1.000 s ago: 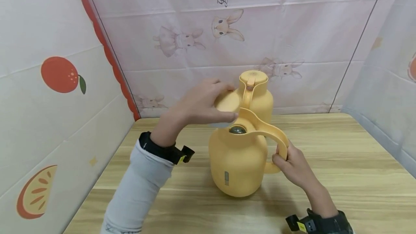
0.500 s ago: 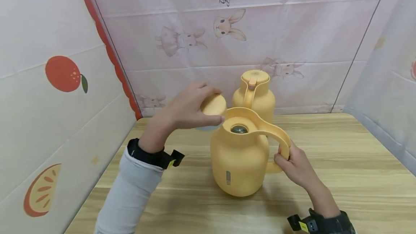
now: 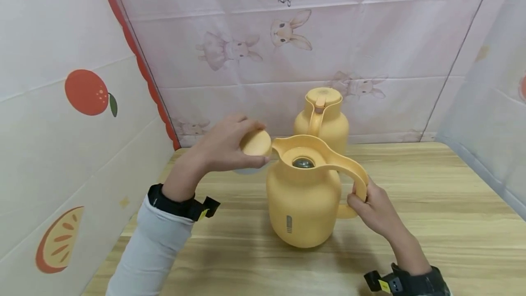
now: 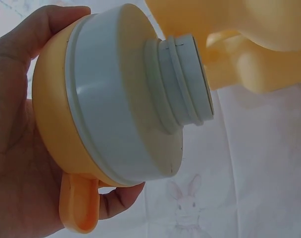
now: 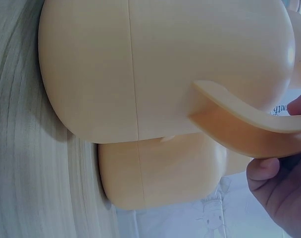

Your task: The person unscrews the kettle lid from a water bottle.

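An uncapped yellow thermos jug (image 3: 303, 204) stands upright on the table, its round mouth and dark glassy inside showing. My right hand (image 3: 376, 207) grips the jug's handle (image 5: 249, 119), with fingers and thumb wrapped around it. Left of the spout, in mid-air, my left hand (image 3: 223, 147) holds the jug's lid (image 4: 106, 99) by its yellow top. In the left wrist view the lid shows a pale grey underside, a narrow ridged neck and an orange lever (image 4: 80, 203). The lid is apart from the jug.
Behind the jug stands a second yellow thermos jug (image 3: 322, 120) with its lid on. The wooden table (image 3: 431, 204) meets a rabbit-print cloth (image 3: 230, 3) at the back. A fruit-print panel (image 3: 41, 150) rises on the left, another pale panel on the right.
My left hand has moved left with the lid, away from the jug's mouth, uncovering more of the opening and the rear jug. My right hand keeps its grip on the handle.
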The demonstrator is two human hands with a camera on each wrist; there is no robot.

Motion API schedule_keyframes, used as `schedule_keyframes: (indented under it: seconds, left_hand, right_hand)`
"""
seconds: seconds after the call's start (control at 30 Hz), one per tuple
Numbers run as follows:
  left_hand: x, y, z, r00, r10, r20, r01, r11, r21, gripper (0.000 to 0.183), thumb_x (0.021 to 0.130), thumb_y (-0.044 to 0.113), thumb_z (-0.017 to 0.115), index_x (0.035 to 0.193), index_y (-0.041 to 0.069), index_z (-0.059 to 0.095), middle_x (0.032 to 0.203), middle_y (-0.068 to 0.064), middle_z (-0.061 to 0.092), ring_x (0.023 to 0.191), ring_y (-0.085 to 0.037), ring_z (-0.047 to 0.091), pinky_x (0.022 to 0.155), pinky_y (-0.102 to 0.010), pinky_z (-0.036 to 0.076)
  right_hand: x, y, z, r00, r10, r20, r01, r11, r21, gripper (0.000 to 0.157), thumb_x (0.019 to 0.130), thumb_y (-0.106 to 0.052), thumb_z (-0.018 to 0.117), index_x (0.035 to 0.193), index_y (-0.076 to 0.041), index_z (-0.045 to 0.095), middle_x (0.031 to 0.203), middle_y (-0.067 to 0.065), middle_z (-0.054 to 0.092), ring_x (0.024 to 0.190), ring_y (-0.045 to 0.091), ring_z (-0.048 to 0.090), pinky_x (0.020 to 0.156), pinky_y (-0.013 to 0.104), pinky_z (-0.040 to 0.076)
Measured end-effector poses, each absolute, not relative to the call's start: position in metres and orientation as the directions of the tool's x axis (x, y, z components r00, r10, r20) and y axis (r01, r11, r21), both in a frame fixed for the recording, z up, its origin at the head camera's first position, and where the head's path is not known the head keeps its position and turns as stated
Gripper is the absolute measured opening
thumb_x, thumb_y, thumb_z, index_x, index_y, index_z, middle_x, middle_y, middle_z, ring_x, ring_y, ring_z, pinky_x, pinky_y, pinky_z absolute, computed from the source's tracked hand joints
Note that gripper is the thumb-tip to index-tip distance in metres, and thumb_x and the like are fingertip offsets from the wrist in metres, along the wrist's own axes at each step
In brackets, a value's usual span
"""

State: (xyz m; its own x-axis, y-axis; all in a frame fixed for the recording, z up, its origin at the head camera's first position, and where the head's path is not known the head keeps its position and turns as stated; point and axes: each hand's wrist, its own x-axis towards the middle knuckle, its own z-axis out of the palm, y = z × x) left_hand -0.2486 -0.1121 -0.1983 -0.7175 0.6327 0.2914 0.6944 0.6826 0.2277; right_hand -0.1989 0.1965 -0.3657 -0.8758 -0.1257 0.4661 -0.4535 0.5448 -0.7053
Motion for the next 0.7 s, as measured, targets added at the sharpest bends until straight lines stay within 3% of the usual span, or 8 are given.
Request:
schedule_keyframes:
  seconds: [0.4, 0.7]
  left_hand:
    - [-0.254, -0.124, -0.217, -0.787, 0.586, 0.192, 0.616, 0.740, 0.270, 0.058, 0.067, 0.048, 0.070, 0.114, 0.015, 0.058, 0.099, -0.005, 0.051, 0.085, -0.021, 0.044, 0.062, -0.036, 0.045]
    - [-0.262, -0.131, -0.239, -0.820, 0.555, 0.142, 0.568, 0.757, 0.323, 0.060, 0.067, 0.046, 0.072, 0.115, 0.014, 0.056, 0.107, -0.007, 0.052, 0.088, -0.022, 0.046, 0.065, -0.037, 0.048]
  right_hand:
    - [-0.197, 0.196, -0.367, -0.882, -0.129, 0.453, -0.447, 0.533, -0.718, 0.011, 0.079, 0.003, 0.052, 0.079, -0.006, 0.046, 0.060, 0.001, 0.044, 0.048, 0.012, 0.041, 0.042, 0.026, 0.038]
    - [-0.200, 0.198, -0.367, -0.877, -0.125, 0.464, -0.449, 0.557, -0.698, 0.012, 0.078, 0.004, 0.052, 0.078, -0.005, 0.046, 0.061, 0.000, 0.043, 0.048, 0.011, 0.040, 0.042, 0.026, 0.037]
